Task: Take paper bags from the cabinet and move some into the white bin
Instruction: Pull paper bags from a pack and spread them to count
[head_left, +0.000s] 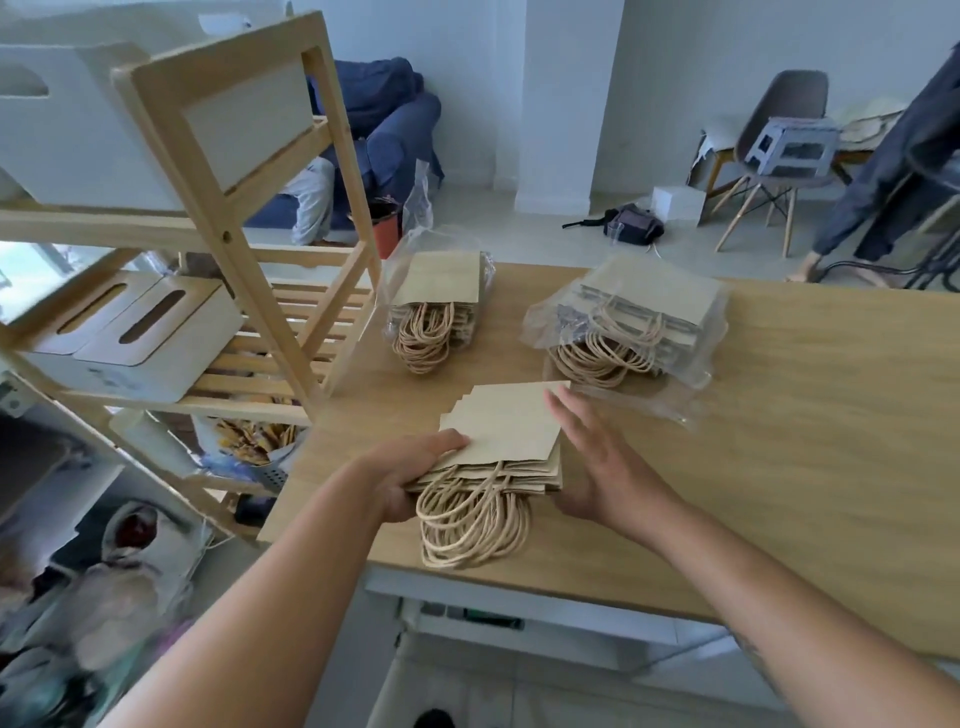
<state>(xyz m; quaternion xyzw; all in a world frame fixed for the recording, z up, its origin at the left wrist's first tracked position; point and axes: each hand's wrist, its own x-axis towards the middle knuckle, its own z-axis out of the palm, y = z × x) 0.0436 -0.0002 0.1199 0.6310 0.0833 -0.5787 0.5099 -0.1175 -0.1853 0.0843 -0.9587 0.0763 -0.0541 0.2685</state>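
Note:
A loose stack of brown paper bags (506, 431) with twine handles lies on the wooden table (810, 415), handles toward me. My left hand (415, 467) grips the stack's left edge, thumb on top. My right hand (597, 462) is open beside the stack's right edge, fingers spread, holding nothing. Two more bundles of paper bags in clear plastic wrap lie farther back: one (441, 286) near the shelf, the other (649, 306) to its right. A white bin (67, 124) with a handle slot sits on the top level of the wooden shelf unit (249, 260) at left.
Two white tissue boxes (140, 332) stand on the shelf's middle level. A blue sofa (395, 135), a grey chair (779, 156) with a folding stool on it, a black bag (634, 223) and a person's legs (883, 197) are across the floor behind the table.

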